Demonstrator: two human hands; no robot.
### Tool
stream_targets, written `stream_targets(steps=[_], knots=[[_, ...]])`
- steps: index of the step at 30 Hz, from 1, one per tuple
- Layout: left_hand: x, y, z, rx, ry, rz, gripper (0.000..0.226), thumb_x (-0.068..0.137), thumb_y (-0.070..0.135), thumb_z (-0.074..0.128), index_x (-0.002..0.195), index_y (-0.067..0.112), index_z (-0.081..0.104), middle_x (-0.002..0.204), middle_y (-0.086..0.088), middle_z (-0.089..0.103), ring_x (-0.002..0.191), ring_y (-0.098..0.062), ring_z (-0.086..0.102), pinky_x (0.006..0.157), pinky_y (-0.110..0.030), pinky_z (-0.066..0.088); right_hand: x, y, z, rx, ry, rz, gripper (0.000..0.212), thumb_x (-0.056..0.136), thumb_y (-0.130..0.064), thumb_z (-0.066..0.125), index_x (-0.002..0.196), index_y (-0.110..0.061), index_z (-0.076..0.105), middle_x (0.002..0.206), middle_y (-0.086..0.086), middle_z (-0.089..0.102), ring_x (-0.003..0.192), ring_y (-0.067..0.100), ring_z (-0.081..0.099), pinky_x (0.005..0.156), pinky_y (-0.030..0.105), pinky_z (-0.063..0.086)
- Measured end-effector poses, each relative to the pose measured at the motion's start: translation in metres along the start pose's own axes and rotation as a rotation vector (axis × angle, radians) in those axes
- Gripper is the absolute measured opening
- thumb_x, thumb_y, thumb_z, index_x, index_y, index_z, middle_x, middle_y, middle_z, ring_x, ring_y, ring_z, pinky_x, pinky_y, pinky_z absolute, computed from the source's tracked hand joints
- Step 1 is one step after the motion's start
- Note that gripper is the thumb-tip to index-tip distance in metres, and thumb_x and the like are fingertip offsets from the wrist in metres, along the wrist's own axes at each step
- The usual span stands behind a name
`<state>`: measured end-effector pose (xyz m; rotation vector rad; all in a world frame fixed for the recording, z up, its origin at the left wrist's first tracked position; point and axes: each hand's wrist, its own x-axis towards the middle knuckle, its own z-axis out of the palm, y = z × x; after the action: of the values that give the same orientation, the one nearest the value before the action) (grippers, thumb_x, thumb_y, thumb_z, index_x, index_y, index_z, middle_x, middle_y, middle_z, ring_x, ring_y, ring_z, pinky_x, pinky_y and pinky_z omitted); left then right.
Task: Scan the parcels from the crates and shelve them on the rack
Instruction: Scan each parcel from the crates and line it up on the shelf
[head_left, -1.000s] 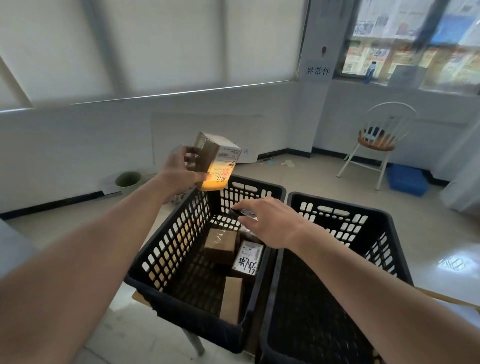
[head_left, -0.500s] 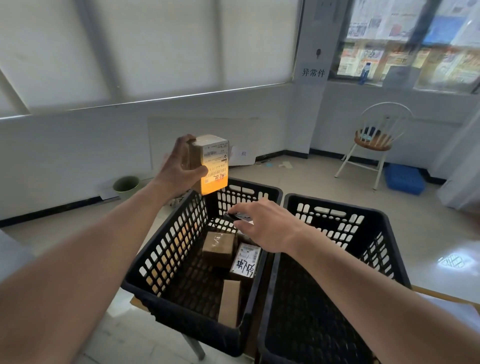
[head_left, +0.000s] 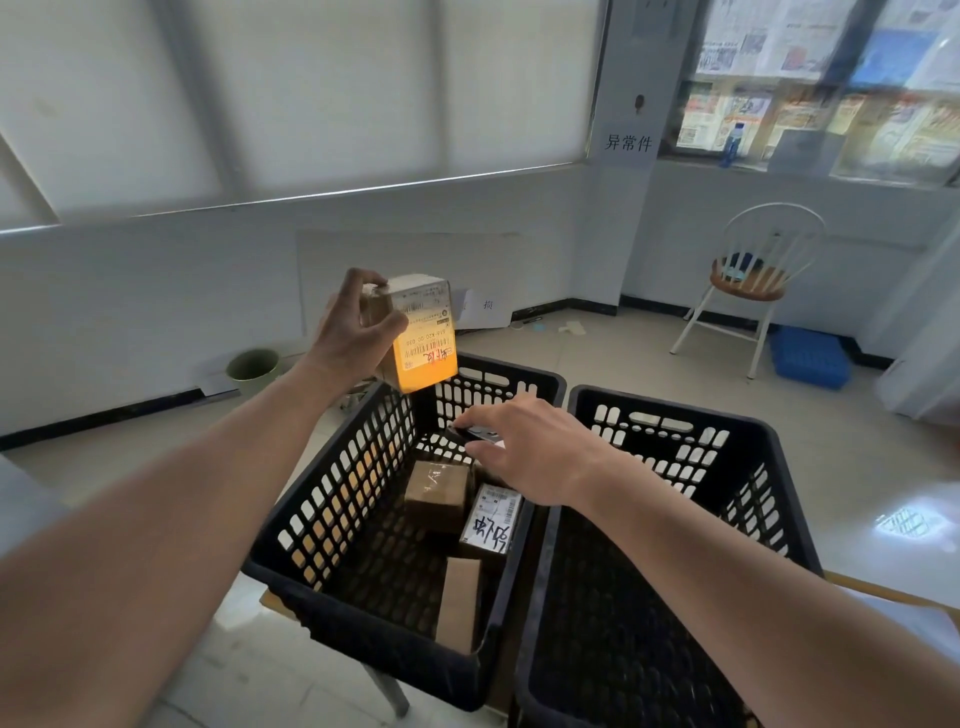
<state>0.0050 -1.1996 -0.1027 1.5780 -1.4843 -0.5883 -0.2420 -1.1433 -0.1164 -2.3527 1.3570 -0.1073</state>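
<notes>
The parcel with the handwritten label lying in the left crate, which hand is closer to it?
Right. The right hand hovers just above the handwritten-label parcel, holding a scanner. The left hand is raised well above the crate, gripping another parcel.

The left hand (head_left: 353, 332) held a small parcel (head_left: 423, 332) upright above the far left corner of the left crate (head_left: 332, 499), its label lit orange and facing the camera. The right hand (head_left: 530, 452) hovered over that crate, its grip closed on a dark scanner (head_left: 475, 434). Three parcels lay in the left crate: a brown box (head_left: 439, 491), a labelled one (head_left: 493, 519) just beside it, and a plain carton (head_left: 460, 605) nearer the camera. The right crate (head_left: 769, 467) stood just beside the left one.
</notes>
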Motion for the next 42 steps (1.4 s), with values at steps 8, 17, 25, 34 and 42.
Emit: stream_targets(steps=[8, 17, 25, 34, 42], knots=[[-0.001, -0.005, -0.004, 0.005, 0.028, 0.001, 0.046, 0.095, 0.007, 0.072, 0.132, 0.017, 0.046, 0.113, 0.001, 0.053, 0.111, -0.034, 0.063, 0.059, -0.025, 0.063, -0.002, -0.005, -0.002, -0.021, 0.001, -0.01, 0.039, 0.107, -0.048, 0.053, 0.146, -0.048, 0.05, 0.136, 0.006, 0.057, 0.111, 0.027, 0.063, 0.097, 0.048, 0.057], [-0.014, -0.001, -0.01, -0.021, 0.078, -0.02, 0.049, 0.094, 0.005, 0.073, 0.131, 0.013, 0.043, 0.108, 0.004, 0.052, 0.098, -0.027, 0.067, 0.075, -0.041, 0.067, -0.009, -0.007, 0.004, 0.051, 0.067, 0.015, 0.035, 0.107, -0.047, 0.053, 0.142, -0.048, 0.053, 0.129, 0.005, 0.057, 0.099, 0.023, 0.064, 0.09, 0.045, 0.059], [-0.067, 0.015, -0.034, -0.311, 0.081, -0.122, 0.093, 0.091, -0.002, 0.069, 0.155, 0.053, 0.03, 0.143, 0.001, 0.028, 0.108, -0.025, 0.064, 0.066, -0.025, 0.063, -0.017, -0.038, 0.006, 0.536, 0.251, 0.09, 0.046, 0.112, -0.041, 0.047, 0.157, -0.041, 0.044, 0.13, 0.001, 0.063, 0.093, 0.015, 0.067, 0.073, 0.029, 0.055], [-0.153, 0.022, -0.114, -0.296, 0.248, -0.138, 0.077, 0.069, 0.016, 0.076, 0.128, 0.05, 0.041, 0.136, -0.018, 0.041, 0.123, -0.051, 0.052, 0.072, -0.054, 0.066, -0.022, -0.135, 0.042, 0.916, 0.158, 0.147, 0.044, 0.113, -0.035, 0.045, 0.156, -0.044, 0.045, 0.149, 0.006, 0.054, 0.121, 0.031, 0.065, 0.086, 0.043, 0.058], [-0.259, -0.007, -0.205, -0.281, 0.447, -0.167, 0.063, 0.095, 0.002, 0.07, 0.13, 0.013, 0.019, 0.116, -0.001, 0.053, 0.11, -0.017, 0.064, 0.07, -0.025, 0.063, -0.04, -0.257, 0.093, 0.852, 0.085, -0.017, 0.044, 0.113, -0.036, 0.044, 0.155, -0.044, 0.048, 0.153, -0.004, 0.053, 0.098, 0.012, 0.065, 0.078, 0.025, 0.057]])
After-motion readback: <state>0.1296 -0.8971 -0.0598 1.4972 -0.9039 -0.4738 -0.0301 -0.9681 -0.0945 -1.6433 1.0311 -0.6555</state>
